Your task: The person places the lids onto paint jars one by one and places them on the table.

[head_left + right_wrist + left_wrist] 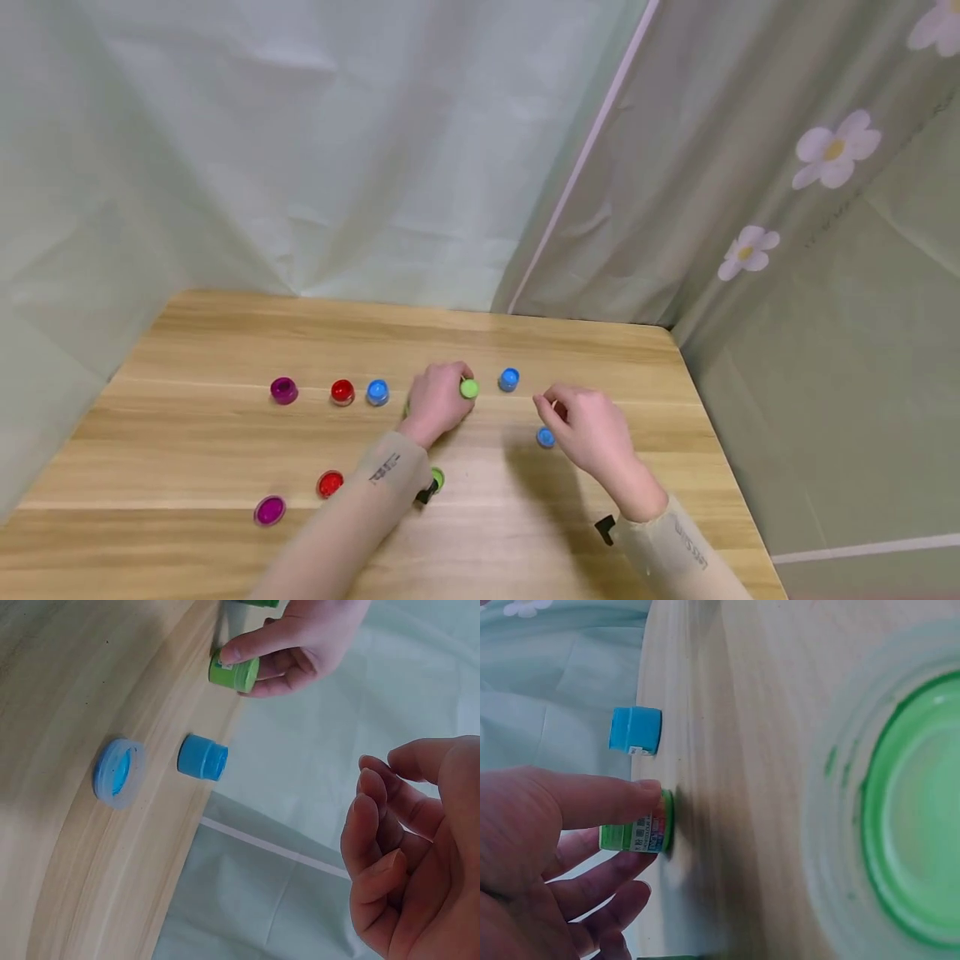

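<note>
My left hand [438, 400] pinches a small green jar [468, 389] between thumb and fingers, low over the table; whether its base touches the wood I cannot tell. A label shows on the side of this jar [646, 829] in the left wrist view. Another green jar [407, 408] is mostly hidden behind that hand. To the right, an open blue jar [509, 380] stands upright. My right hand [596, 425] hovers above the table with fingers loosely curled, holding nothing. Beside its fingertips lies a clear-rimmed blue lid [546, 437].
Left of my left hand, a blue jar [378, 392], a red jar [342, 392] and a purple jar [284, 391] stand in a row. Nearer lie a purple lid [270, 510], a red lid [330, 483] and a green lid [438, 477], partly covered by my left forearm. Curtains [375, 167] border the table.
</note>
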Demonstrator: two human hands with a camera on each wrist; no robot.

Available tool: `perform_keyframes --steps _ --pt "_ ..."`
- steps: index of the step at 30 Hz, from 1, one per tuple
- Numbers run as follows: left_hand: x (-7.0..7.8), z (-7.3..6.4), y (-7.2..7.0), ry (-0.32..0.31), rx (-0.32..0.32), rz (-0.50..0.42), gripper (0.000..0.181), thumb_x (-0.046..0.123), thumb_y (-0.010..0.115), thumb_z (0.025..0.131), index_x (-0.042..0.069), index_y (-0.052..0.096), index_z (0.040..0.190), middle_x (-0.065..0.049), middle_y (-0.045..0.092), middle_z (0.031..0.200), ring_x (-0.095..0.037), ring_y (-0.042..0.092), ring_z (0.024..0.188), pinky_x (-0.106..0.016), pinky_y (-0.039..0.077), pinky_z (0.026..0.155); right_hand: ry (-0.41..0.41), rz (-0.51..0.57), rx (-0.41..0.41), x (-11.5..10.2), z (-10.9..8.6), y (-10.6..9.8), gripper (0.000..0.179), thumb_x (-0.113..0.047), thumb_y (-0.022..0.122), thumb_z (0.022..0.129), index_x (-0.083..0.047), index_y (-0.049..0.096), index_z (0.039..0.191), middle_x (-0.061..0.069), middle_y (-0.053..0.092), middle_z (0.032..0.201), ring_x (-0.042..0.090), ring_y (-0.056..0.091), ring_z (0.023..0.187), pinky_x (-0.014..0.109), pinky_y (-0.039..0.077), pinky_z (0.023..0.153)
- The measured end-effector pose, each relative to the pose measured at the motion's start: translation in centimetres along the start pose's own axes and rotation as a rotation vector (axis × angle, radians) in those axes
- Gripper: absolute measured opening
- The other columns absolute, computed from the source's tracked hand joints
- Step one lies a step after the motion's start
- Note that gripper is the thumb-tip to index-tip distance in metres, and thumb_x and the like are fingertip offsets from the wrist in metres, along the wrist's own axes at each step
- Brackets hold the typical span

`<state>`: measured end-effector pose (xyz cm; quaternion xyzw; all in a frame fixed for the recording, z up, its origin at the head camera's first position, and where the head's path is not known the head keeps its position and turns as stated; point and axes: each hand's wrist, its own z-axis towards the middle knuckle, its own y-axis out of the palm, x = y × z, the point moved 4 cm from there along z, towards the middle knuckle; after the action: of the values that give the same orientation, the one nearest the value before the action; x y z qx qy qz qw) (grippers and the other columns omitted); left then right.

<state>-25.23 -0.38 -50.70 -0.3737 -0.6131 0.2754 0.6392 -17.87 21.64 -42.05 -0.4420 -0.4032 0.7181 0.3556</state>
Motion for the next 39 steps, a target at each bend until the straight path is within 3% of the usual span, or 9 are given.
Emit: perform_keyframes --steps 6,13,18,23,31,39 --pt "0.0 -0.2 0.5 -0.019 0.016 -0.028 0.044 0.014 0.09 0.084 0.012 0.074 0.125 -0.008 0.074 0.112 -0.03 0.063 0.101 -0.049 0.051 0.093 -0.003 -0.018 0.001 0.2 -0.3 0.2 0.018 -0.029 0.072 0.104 -0.024 0.075 0.086 -0.018 0.051 0.063 0.004 0.046 0.054 0.027 0.04 0.048" --pt "1.2 -0.5 -0.7 0.002 0.062 -0.088 0.07 0.019 0.094 0.081 0.014 0.066 0.144 -0.009 0.068 0.135 -0.032 0.054 0.125 -0.05 0.046 0.104 0.031 -0.02 -0.033 0.9 -0.6 0.4 0.019 -0.03 0.071 0.104 -0.024 0.074 0.087 -0.017 0.05 0.063 0.005 0.045 0.054 0.027 0.039 0.049" --pt "3.0 0.3 -0.9 0.079 0.038 -0.137 0.067 0.021 0.093 0.084 0.011 0.066 0.144 -0.007 0.07 0.135 -0.033 0.054 0.127 -0.049 0.044 0.106 0.041 -0.02 -0.038 1.6 -0.9 0.5 0.019 -0.03 0.071 0.105 -0.022 0.074 0.087 -0.015 0.051 0.063 0.005 0.045 0.054 0.027 0.039 0.049" --pt "4.4 1.8 0.4 0.136 -0.002 -0.081 0.064 0.023 0.093 0.085 0.009 0.067 0.142 -0.007 0.07 0.137 -0.033 0.054 0.128 -0.048 0.043 0.108 0.025 -0.026 -0.026 1.8 -1.0 0.6 0.018 -0.03 0.071 0.105 -0.022 0.076 0.089 -0.016 0.052 0.063 0.004 0.045 0.053 0.027 0.039 0.048" --pt "5.7 3.6 2.4 0.135 -0.057 0.003 0.055 0.025 0.088 0.09 0.008 0.07 0.139 -0.01 0.071 0.135 -0.032 0.053 0.122 -0.047 0.042 0.104 0.028 -0.025 -0.013 2.2 -1.2 0.6 0.02 -0.03 0.072 0.104 -0.023 0.074 0.086 -0.017 0.05 0.062 0.003 0.044 0.052 0.027 0.038 0.047" --pt "5.5 4.4 3.2 0.092 -0.08 0.04 0.05 0.026 0.089 0.09 0.01 0.072 0.135 -0.008 0.073 0.129 -0.031 0.054 0.121 -0.045 0.043 0.103 0.04 -0.027 -0.012 2.5 -1.4 0.6 0.019 -0.03 0.071 0.104 -0.023 0.075 0.087 -0.016 0.05 0.061 0.004 0.045 0.053 0.027 0.039 0.048"
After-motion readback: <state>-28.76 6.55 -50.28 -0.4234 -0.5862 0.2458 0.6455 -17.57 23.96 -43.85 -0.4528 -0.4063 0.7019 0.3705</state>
